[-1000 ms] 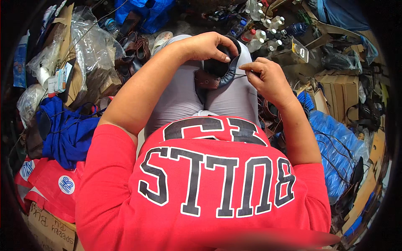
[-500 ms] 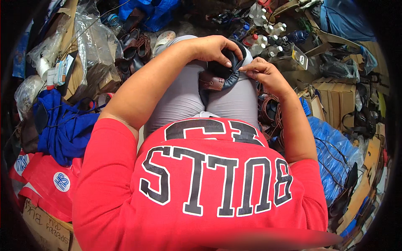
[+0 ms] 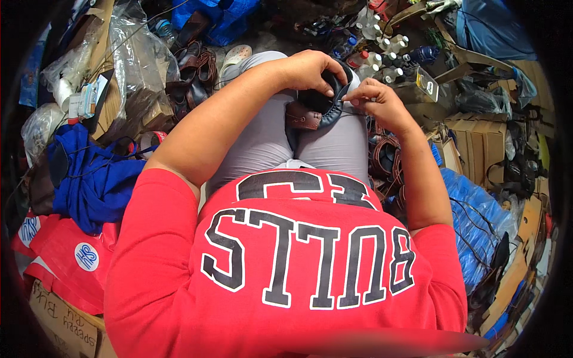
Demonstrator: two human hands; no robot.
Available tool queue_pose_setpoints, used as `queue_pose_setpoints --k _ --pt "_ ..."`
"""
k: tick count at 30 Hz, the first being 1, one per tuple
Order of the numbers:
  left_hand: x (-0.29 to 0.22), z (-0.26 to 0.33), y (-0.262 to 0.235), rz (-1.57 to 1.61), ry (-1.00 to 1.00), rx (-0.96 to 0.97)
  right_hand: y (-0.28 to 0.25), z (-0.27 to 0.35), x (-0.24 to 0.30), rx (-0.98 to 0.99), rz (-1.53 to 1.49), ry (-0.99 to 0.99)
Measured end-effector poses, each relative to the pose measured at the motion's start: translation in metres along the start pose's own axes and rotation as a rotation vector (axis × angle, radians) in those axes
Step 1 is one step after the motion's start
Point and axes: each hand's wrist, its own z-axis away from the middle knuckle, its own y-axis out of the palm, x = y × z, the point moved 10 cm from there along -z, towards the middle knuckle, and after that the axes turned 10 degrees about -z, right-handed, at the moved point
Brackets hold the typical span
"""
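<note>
A dark blue and brown leather shoe upper (image 3: 305, 117) rests across my grey-trousered thighs, its black opening facing up. My left hand (image 3: 315, 70) curls over the far rim, with the thumb inside the opening and the fingers gripping the edge. At the right rim my right hand (image 3: 381, 106) is closed in a pinch, thumb and index fingertip together. Whatever lies between those fingertips is too small to make out. The far side of the upper is partly hidden by my left hand.
Several capped plastic bottles (image 3: 391, 45) stand beyond my knees to the right. Brown leather shoes (image 3: 194, 62) lie by my left knee, near a pale clog (image 3: 237, 55). Blue cloth (image 3: 92, 179) is heaped at left; cardboard (image 3: 477, 143) and a blue plastic bundle (image 3: 468, 221) are at right.
My right hand has shifted slightly up at the rim, its fingers more bent. My left hand keeps its hold on the shoe upper, which stays nearly in place.
</note>
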Motion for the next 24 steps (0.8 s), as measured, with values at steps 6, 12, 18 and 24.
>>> queue_pose_setpoints --k 6,12,18,24 --pt "-0.003 0.008 -0.01 -0.077 0.039 -0.17 0.012 0.011 0.028 -0.194 0.187 -0.186" --pt "-0.005 0.066 -0.05 -0.257 0.047 -0.528 0.017 0.026 0.039 -0.213 0.231 -0.169" --pt "-0.023 0.102 -0.027 -0.233 0.025 -0.534 0.046 0.049 0.052 -0.323 0.647 -0.354" --pt "-0.031 0.097 -0.024 -0.753 -0.048 -0.634 0.052 0.047 0.052 -0.346 0.702 -0.341"
